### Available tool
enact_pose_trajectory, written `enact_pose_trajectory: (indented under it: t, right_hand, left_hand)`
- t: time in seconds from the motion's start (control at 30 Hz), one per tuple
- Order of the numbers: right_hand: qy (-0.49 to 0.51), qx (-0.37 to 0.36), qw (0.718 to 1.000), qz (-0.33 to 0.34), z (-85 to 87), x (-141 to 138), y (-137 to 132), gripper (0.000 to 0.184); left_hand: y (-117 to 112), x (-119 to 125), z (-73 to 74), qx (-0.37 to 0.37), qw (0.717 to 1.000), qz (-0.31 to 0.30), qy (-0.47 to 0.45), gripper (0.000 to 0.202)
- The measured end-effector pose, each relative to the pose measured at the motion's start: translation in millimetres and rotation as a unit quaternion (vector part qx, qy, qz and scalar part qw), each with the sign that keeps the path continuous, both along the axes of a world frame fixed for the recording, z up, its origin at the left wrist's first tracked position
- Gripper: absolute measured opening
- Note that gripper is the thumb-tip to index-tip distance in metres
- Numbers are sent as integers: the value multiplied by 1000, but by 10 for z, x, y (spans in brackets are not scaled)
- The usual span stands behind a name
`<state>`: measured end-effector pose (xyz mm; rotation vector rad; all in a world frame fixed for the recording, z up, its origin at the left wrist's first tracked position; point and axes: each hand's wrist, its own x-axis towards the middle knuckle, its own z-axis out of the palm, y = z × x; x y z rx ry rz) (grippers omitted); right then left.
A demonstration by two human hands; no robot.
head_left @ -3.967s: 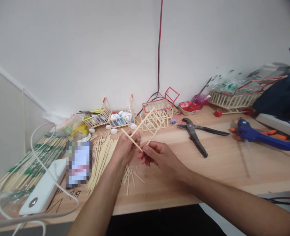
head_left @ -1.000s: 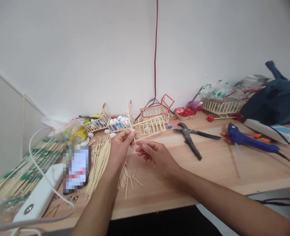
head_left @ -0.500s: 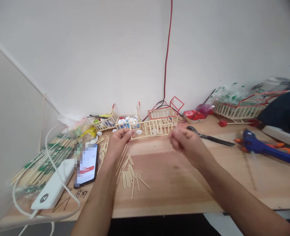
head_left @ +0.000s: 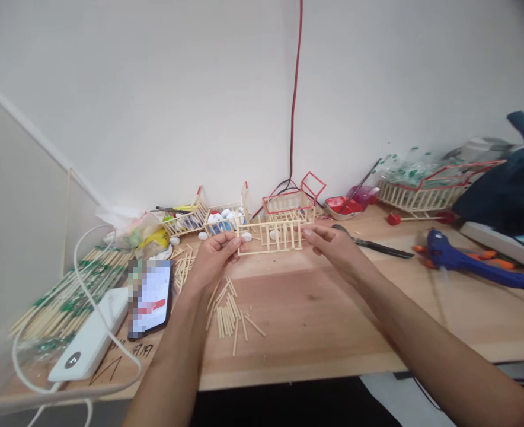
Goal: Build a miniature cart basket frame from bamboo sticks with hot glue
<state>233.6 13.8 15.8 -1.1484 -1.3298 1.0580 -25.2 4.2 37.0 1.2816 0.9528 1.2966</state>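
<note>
My left hand point(head_left: 217, 252) pinches the left end of a flat ladder-like frame of thin wooden sticks point(head_left: 284, 236), held up over the bench. Several upright bars fill its right part, while the left part is more open. At its right end my right hand point(head_left: 331, 244) is closed, thumb and index fingertips against the frame. Behind it stands a small stick cart with a red-painted rim point(head_left: 288, 203). Short cut sticks point(head_left: 229, 314) lie on the wood below my left hand.
Left lie a phone point(head_left: 153, 299), a white power strip point(head_left: 88, 341) with its cable, and bundled skewers point(head_left: 73, 284). Small carts point(head_left: 186, 219) line the wall. Right are black-handled scissors point(head_left: 380, 247), a blue glue gun point(head_left: 470, 264), a red paint dish point(head_left: 342, 207) and a larger cart point(head_left: 422, 196).
My right hand has moved in to the right end of the stick frame. My left hand keeps its grip at the left end. The view has shifted slightly.
</note>
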Motion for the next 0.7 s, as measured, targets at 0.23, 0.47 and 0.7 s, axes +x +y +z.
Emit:
enact_pose_trajectory:
  t: [0.23,0.47,0.7]
  right_hand:
    - [20,11,998,54,-19,-49,-28,38]
    - [38,23,998,43,-83,-44,-10,41]
    - [18,56,998,-21,-126,-79,-1,37]
  left_hand:
    - [-25,65,4,0,1000,-7,20,25]
    - [-22,84,-21,32,997,24,66,24]
    - [-149,205,50,195,929,296,103,17]
